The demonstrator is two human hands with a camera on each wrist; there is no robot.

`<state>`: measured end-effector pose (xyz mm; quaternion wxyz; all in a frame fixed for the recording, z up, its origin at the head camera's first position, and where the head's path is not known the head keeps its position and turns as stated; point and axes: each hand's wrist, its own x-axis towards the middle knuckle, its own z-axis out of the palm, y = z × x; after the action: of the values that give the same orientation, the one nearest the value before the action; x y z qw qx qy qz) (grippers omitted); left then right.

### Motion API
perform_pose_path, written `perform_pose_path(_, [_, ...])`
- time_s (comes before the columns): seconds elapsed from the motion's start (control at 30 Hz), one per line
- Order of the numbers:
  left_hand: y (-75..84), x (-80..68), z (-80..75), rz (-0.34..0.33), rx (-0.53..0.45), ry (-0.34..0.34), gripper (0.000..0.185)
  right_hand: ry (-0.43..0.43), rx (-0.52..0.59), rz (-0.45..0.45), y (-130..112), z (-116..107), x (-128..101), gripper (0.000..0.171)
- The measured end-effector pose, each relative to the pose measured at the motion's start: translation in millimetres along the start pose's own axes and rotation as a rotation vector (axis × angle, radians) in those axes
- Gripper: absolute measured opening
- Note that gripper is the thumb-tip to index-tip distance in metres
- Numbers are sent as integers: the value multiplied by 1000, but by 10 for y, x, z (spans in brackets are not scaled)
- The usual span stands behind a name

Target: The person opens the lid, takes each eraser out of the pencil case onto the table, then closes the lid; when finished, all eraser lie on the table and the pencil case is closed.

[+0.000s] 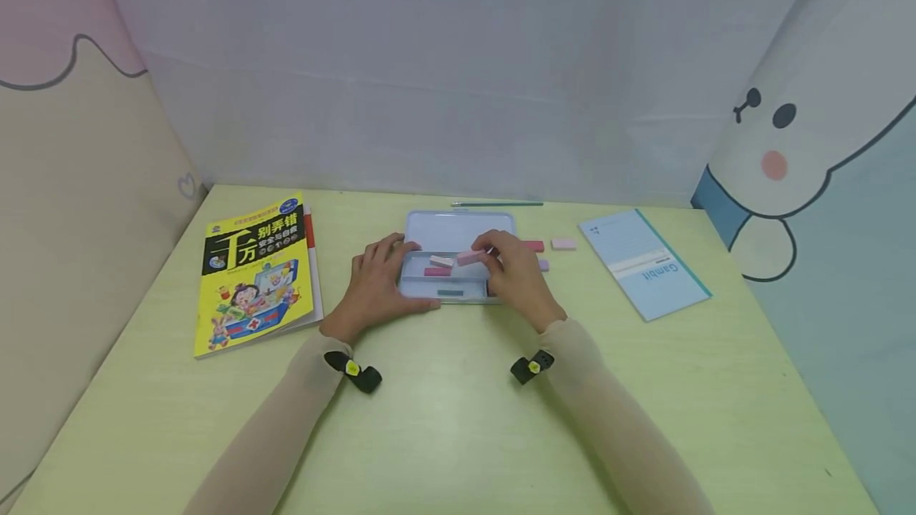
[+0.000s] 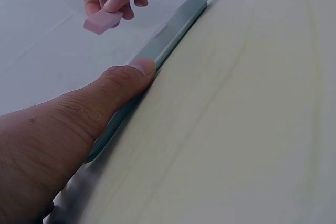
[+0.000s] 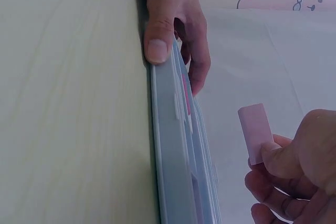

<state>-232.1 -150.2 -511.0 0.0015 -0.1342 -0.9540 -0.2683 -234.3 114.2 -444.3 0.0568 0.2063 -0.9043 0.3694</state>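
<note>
While the left hand [image 1: 377, 286] grips the near left corner of an open, pale blue-grey metal pencil tin [image 1: 456, 222] at the centre of the head view, thumb pressed along its front edge, the right hand [image 1: 517, 272] pinches a small pale pink rectangular eraser block [image 1: 470, 257] between thumb and fingertips just above the tin's tray. Inside the tray lie a white block [image 1: 441, 261] and a deeper pink block [image 1: 436, 272]; a yellow picture book [image 1: 254, 276] sits at the left, a light blue booklet [image 1: 642, 262] at the right of the pale green tabletop [image 1: 458, 420].
</note>
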Motion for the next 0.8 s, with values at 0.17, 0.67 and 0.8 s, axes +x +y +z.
perform_pose_path(0.17, [-15, -3, 13, -1, -1, 2, 104, 41, -5, 7, 117, -105, -30, 17])
perform_pose_path(0.67, [-21, 0, 32, 1, -10, 14, 104, 142, 6, 127, 504, -331, -148, 18])
perform_pose_path(0.8, [-27, 4, 37, 0, -10, 13, 104, 138, 67, 202, 601, -373, -171, 20])
